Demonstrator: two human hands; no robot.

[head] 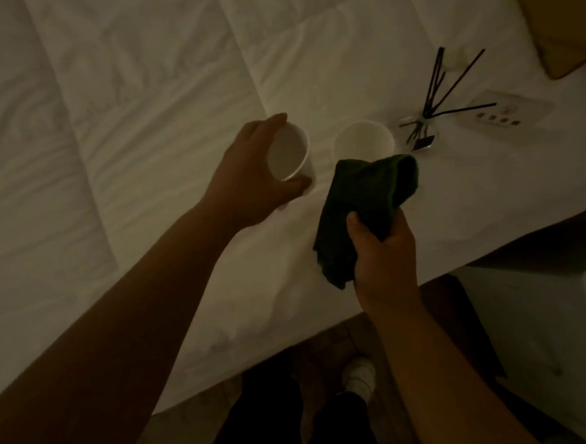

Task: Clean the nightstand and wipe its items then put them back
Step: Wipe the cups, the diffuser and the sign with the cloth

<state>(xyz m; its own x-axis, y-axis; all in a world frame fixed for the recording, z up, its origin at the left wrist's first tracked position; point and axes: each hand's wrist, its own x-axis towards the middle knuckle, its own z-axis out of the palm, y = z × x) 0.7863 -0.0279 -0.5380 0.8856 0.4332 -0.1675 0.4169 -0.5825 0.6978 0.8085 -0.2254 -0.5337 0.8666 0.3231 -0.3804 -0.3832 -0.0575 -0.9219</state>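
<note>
My left hand (253,178) holds 1 cup (290,153) over the bed (137,109). Just to its right a 2nd cup (363,140) stands on the bed, and my right hand (382,254) holds the cloth (361,205) in front of it. Right of that cup stands the reed diffuser (424,133), with the power strip (507,113) farther right. The nightstand (536,312) lies right of my right hand.

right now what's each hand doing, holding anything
Left hand: grips the white paper cup on the white bed cover.
Right hand: holds the dark green cloth.
</note>
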